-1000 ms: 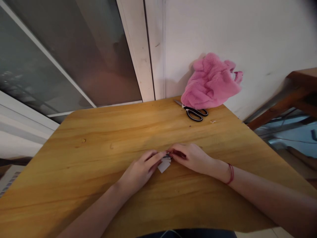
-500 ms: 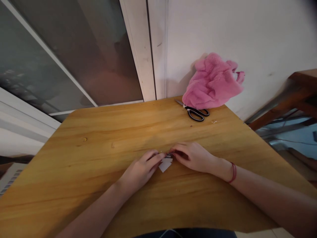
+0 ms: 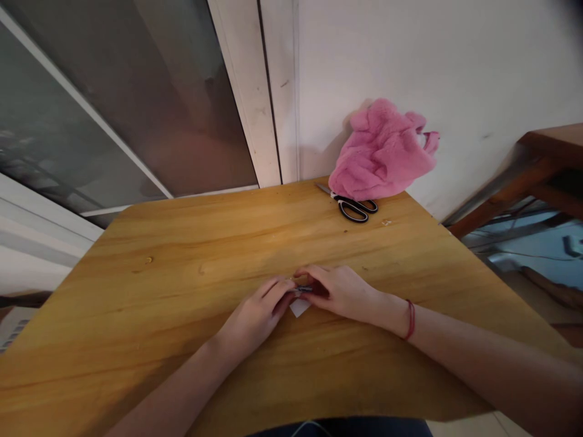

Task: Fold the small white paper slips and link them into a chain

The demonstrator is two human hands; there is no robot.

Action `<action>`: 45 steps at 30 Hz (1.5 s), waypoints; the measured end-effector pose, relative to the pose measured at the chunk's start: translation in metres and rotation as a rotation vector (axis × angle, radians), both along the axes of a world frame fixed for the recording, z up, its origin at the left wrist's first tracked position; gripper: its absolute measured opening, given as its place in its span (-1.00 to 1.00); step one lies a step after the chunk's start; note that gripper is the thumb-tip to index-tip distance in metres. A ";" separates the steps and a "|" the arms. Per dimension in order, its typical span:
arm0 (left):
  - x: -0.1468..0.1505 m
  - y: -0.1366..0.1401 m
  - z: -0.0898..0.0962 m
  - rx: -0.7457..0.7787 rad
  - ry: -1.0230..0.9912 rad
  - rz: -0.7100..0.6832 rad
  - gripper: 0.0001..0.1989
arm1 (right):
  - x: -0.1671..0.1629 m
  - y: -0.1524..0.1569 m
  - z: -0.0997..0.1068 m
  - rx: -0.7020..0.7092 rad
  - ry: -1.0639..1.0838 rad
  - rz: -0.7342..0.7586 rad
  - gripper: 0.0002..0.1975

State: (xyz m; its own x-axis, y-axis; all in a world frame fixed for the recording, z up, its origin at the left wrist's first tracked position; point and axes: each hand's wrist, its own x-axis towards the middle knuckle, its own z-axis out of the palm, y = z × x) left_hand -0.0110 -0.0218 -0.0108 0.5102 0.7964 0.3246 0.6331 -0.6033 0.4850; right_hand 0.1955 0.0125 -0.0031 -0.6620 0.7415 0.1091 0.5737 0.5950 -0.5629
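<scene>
Handling something this small well calls for a light, steady touch: the left hand [image 3: 257, 311] should anchor it while the right hand [image 3: 344, 291] guides the other end. The left fingers pinch the left end of the white paper piece [image 3: 298, 308]; the right fingers curve about its right end, their grip unclear. Between the hands, over the wooden table [image 3: 218, 227], it shows a pale corner pointing near and a narrow dark band farther off.

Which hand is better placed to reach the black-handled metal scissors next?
Probably the right hand: the scissors lie nearly straight ahead. The left hand is farther off; both are by a small, flat white piece.
</scene>
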 end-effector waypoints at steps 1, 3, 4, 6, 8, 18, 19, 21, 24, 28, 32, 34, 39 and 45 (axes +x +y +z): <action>0.001 0.000 0.001 -0.001 -0.007 -0.003 -0.84 | 0.000 0.000 -0.001 0.007 0.003 0.019 -0.70; 0.001 0.001 0.003 -0.003 -0.013 -0.007 -0.84 | 0.000 0.001 -0.001 0.029 -0.009 0.056 -0.77; 0.001 0.001 0.004 -0.004 -0.014 -0.006 -0.84 | 0.000 0.001 -0.001 0.040 -0.018 0.065 -0.79; -0.002 0.002 0.005 0.000 -0.014 -0.002 -0.82 | 0.000 0.001 0.000 0.052 -0.037 0.061 -0.81; -0.005 0.002 0.005 0.014 -0.015 0.006 -0.81 | 0.001 0.001 0.001 0.052 -0.051 0.035 -0.81; -0.015 0.004 0.010 0.017 -0.054 0.043 -0.83 | 0.002 0.000 0.000 0.062 -0.065 -0.060 -0.82; -0.016 0.005 0.010 -0.004 -0.059 0.032 -0.84 | 0.002 0.000 -0.001 0.062 -0.059 -0.059 -0.83; -0.016 0.006 0.010 -0.040 -0.062 0.019 -0.84 | 0.002 0.001 -0.002 0.061 -0.047 -0.050 -0.82; -0.015 0.008 0.008 -0.055 -0.082 0.029 -0.87 | 0.002 0.001 -0.003 0.060 -0.035 -0.044 -0.82; -0.009 0.006 0.004 -0.077 -0.096 0.087 -0.93 | 0.002 0.001 -0.001 0.042 -0.044 -0.050 -0.80; -0.009 0.003 0.006 -0.078 -0.056 0.101 -0.94 | 0.002 0.001 0.000 0.035 -0.053 -0.051 -0.81; -0.011 0.004 0.008 -0.067 -0.027 0.109 -0.94 | 0.002 0.001 -0.001 0.044 -0.054 -0.057 -0.81; -0.013 0.005 0.007 -0.181 -0.016 0.091 -0.93 | 0.002 -0.001 -0.002 0.048 -0.077 -0.082 -0.79; -0.005 0.000 0.006 -0.252 -0.088 0.165 -0.90 | 0.001 -0.002 -0.001 0.052 -0.065 -0.079 -0.80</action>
